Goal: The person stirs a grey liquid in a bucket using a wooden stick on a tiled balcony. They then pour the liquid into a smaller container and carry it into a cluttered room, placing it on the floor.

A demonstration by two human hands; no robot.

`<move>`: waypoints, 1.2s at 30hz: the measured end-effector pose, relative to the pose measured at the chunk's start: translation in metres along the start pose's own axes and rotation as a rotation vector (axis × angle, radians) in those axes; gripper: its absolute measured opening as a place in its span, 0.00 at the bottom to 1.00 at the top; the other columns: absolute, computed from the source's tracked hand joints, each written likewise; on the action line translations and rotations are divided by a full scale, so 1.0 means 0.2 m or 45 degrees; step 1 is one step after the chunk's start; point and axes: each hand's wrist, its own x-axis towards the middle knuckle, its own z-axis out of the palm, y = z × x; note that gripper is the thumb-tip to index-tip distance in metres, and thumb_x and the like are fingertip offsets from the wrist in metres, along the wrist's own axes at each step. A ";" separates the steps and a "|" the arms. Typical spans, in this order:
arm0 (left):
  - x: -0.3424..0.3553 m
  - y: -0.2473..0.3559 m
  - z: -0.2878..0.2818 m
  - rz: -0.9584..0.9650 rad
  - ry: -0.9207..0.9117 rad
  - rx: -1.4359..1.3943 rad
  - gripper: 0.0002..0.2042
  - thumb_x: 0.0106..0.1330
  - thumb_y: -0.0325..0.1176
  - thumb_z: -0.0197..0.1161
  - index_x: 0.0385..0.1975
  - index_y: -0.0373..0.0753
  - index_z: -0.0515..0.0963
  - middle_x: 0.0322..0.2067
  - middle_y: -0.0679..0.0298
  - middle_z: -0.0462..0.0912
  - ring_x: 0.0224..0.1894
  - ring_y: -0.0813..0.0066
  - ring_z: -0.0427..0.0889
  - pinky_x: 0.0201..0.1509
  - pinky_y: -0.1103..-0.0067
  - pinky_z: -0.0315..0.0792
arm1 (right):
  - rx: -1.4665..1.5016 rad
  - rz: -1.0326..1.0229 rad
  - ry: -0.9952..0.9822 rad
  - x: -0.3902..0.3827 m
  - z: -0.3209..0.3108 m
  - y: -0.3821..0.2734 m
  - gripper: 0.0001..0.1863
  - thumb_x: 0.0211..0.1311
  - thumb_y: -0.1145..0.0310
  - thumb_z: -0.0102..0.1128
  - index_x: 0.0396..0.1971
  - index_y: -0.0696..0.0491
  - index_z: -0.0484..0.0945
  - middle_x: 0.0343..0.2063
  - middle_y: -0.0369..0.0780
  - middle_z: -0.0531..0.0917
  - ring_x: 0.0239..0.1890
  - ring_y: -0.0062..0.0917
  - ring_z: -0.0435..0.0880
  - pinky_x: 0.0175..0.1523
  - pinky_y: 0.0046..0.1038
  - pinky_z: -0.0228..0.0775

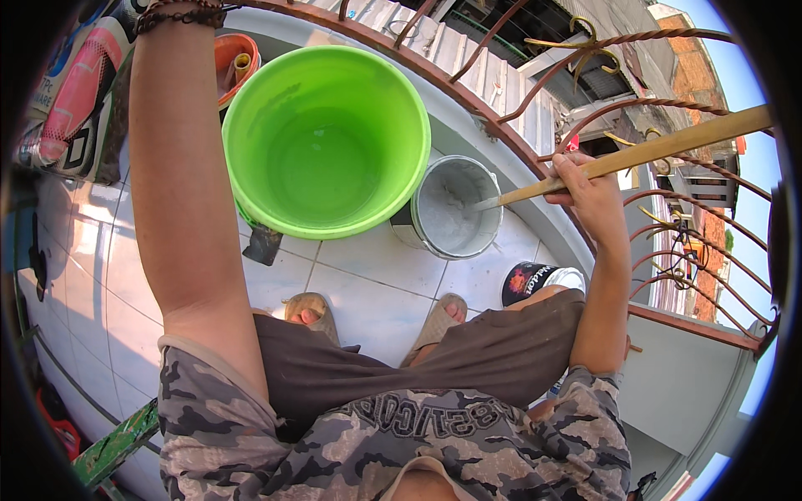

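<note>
My right hand (pixel 576 185) grips a long wooden stick (pixel 668 146), which slants down into a pail (pixel 451 238) of pale grey material at centre right; its lower end is in the grey material. My left forearm (pixel 188 167) stretches up to the top left edge, where a dark bracelet circles the wrist; the hand itself lies out of the frame. Beside that forearm stands a large, bright green bucket (pixel 326 142) with a little clear liquid at the bottom, touching or very close to the grey pail.
An orange container (pixel 234 63) and stacked packages (pixel 75 100) sit at left. A black-and-white pail (pixel 535 284) stands by my right knee. A rusty metal railing (pixel 518 117) curves around the tiled floor (pixel 376 284), with rooftops beyond. A green-painted frame (pixel 113 442) is at lower left.
</note>
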 end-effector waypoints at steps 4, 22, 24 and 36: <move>0.01 -0.01 -0.02 0.006 -0.031 -0.048 0.06 0.58 0.27 0.59 0.19 0.40 0.74 0.09 0.72 0.65 0.08 0.80 0.63 0.12 0.83 0.57 | 0.108 -0.029 -0.101 -0.02 0.08 -0.03 0.15 0.67 0.63 0.56 0.34 0.62 0.77 0.29 0.41 0.81 0.32 0.24 0.84 0.34 0.21 0.83; 0.02 -0.01 0.02 -0.046 -0.029 -0.046 0.09 0.58 0.26 0.60 0.17 0.43 0.71 0.08 0.72 0.65 0.07 0.80 0.63 0.11 0.83 0.57 | 0.165 -0.147 0.128 0.01 0.02 0.03 0.19 0.64 0.62 0.59 0.36 0.67 0.78 0.32 0.44 0.81 0.33 0.25 0.84 0.33 0.24 0.84; 0.04 -0.02 0.01 -0.049 -0.044 -0.066 0.09 0.58 0.26 0.60 0.17 0.43 0.71 0.08 0.72 0.65 0.07 0.80 0.64 0.11 0.83 0.57 | 0.062 -0.038 0.082 0.00 0.00 0.02 0.18 0.65 0.62 0.58 0.36 0.67 0.78 0.32 0.43 0.81 0.34 0.25 0.84 0.34 0.24 0.84; 0.00 0.01 0.05 -0.026 -0.038 -0.047 0.10 0.58 0.26 0.60 0.16 0.43 0.69 0.08 0.72 0.65 0.07 0.81 0.63 0.11 0.84 0.58 | 0.025 -0.068 0.086 -0.01 0.00 0.03 0.16 0.67 0.62 0.57 0.33 0.63 0.78 0.31 0.41 0.81 0.34 0.25 0.84 0.35 0.23 0.83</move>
